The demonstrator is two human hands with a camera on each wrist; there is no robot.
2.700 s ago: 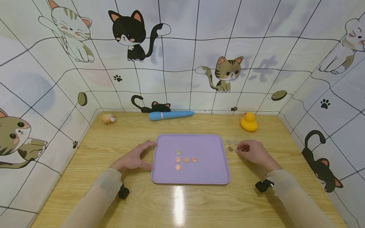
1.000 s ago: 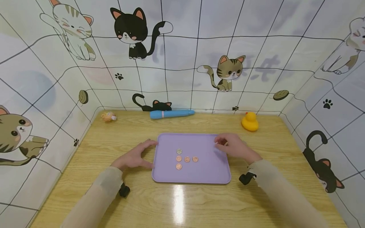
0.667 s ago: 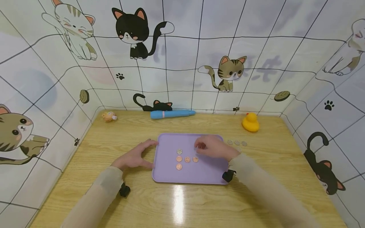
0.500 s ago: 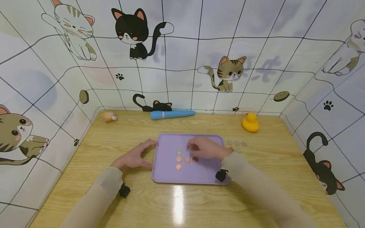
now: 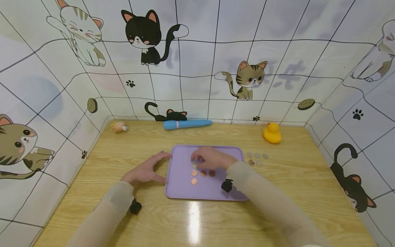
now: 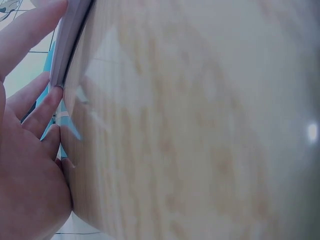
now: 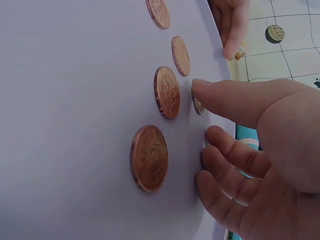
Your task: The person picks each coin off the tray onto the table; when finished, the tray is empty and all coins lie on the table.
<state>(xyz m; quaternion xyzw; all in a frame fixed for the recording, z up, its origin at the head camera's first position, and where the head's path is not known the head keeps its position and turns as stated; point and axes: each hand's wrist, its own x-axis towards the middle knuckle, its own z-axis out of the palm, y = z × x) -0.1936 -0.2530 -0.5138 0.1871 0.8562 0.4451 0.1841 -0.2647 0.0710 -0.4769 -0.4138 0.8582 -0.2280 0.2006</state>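
Observation:
A purple tray (image 5: 206, 198) lies on the wooden table, bearing several copper coins (image 5: 194, 181) and a silver coin (image 5: 194, 165). My right hand (image 5: 213, 158) is low over the tray's upper part, fingers curled, fingertips close to its surface around the silver coin. In the right wrist view the thumb partly covers this silver coin (image 7: 198, 106), and a copper coin (image 7: 150, 158) lies flat nearby. Whether the fingertips hold another coin, I cannot tell. My left hand (image 5: 145, 170) rests at the tray's left edge, thumb and fingers spread and touching the rim (image 6: 70, 45).
Several loose coins (image 5: 257, 155) lie on the table right of the tray. Along the back stand a blue pen-shaped object (image 5: 187, 124), a yellow rubber duck (image 5: 272, 133) and a small orange figure (image 5: 118, 126). A cat-patterned cloth (image 5: 197, 85) walls the table's back and sides.
My right hand has moved left from the loose coins beside the tray to the silver coin on the tray. The left hand has stayed at the tray's edge.

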